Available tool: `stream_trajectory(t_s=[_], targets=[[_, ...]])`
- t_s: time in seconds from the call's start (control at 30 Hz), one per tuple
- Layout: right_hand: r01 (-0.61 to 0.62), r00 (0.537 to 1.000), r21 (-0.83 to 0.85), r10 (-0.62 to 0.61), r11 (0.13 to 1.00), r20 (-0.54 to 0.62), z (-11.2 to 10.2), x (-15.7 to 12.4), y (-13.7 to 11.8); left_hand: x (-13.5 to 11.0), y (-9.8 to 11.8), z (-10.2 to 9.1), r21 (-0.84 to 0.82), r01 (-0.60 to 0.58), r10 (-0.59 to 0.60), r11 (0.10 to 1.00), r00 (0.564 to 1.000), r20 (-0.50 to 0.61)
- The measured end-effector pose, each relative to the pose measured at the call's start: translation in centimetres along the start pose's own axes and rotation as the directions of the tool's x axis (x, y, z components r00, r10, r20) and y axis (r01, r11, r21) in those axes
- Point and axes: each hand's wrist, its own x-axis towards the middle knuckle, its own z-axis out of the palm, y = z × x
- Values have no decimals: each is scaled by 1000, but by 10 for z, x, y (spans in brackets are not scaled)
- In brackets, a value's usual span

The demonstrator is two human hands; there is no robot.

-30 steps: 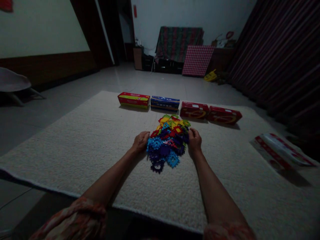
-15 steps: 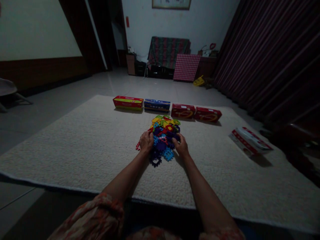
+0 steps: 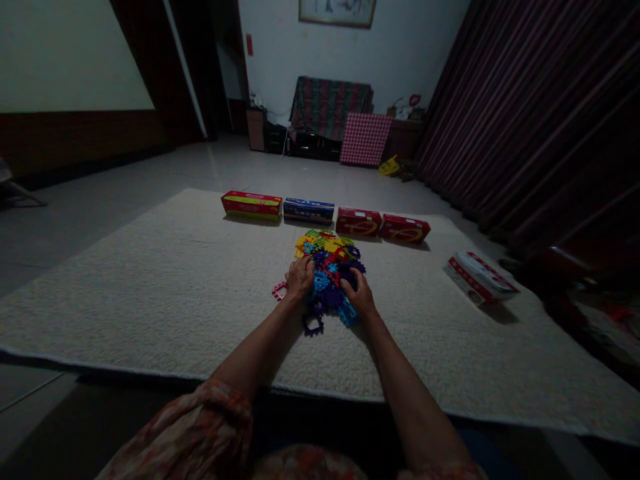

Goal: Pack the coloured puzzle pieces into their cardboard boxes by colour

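A loose heap of bright plastic interlocking pieces (image 3: 330,283) with toothed edges lies on a cream quilted mat (image 3: 165,287). Yellow and green ones are at its far end, blue and purple ones nearer me. My left hand (image 3: 300,277) is at the heap's left side, fingers curled together; what they grip is hidden. On the right side, my right hand (image 3: 360,293) has thumb and fingers around a dark purple interlocking piece (image 3: 351,268). A pink square frame piece (image 3: 279,291) lies just left of my left hand, and a dark purple frame piece (image 3: 313,327) at the near end.
Beyond the heap stand a red-and-green box (image 3: 251,205), a blue box (image 3: 309,211) and two red boxes (image 3: 358,222) in a row. A white-and-red carton (image 3: 480,278) is on the mat's right. Farther back are tiled floor, a covered cabinet and a dark curtain (image 3: 480,120).
The view has shifted slightly. Both hands stay at the heap's sides, and the blue and purple pieces between them have shifted a little.
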Motion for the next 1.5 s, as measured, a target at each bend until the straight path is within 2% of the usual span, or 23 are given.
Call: stream_trajectory(t_s=[0.1,0.2,0.27,0.37,0.5,0.6,0.73,0.9,1.03,1.33,1.5], targets=[[59,997,-111,-53,992,51,1,-12,-5,-8,-19,-23,63,-4,4,998,1000,-2],[79,989,-222,-50,972,136,6,-31,-18,-19,-35,-34,135,22,-21,991,1000,-8],[90,973,-270,-27,959,231,9,-43,-30,-27,-41,-32,179,25,-26,984,1000,0],[113,923,-347,31,931,384,12,-59,-47,-35,-43,-24,222,-2,-3,975,1000,18],[100,869,-423,128,901,478,13,-69,-61,-42,-42,-18,256,-70,60,964,997,49],[102,888,-430,113,897,447,13,-71,-66,-45,-43,-18,279,-126,105,952,991,89],[168,928,-375,-18,912,372,16,-68,-62,-47,-45,-22,318,-159,126,934,985,121],[261,943,-267,-185,928,277,23,-60,-40,-50,-43,-25,366,-107,66,924,990,122],[311,939,-209,-265,927,220,29,-57,-28,-53,-39,-25,377,-82,35,923,991,130],[332,929,-210,-281,920,239,27,-52,-31,-60,-32,-25,353,-76,31,932,991,133],[331,939,-208,-301,920,164,28,-53,-31,-58,-34,-22,303,-51,26,952,996,86]])
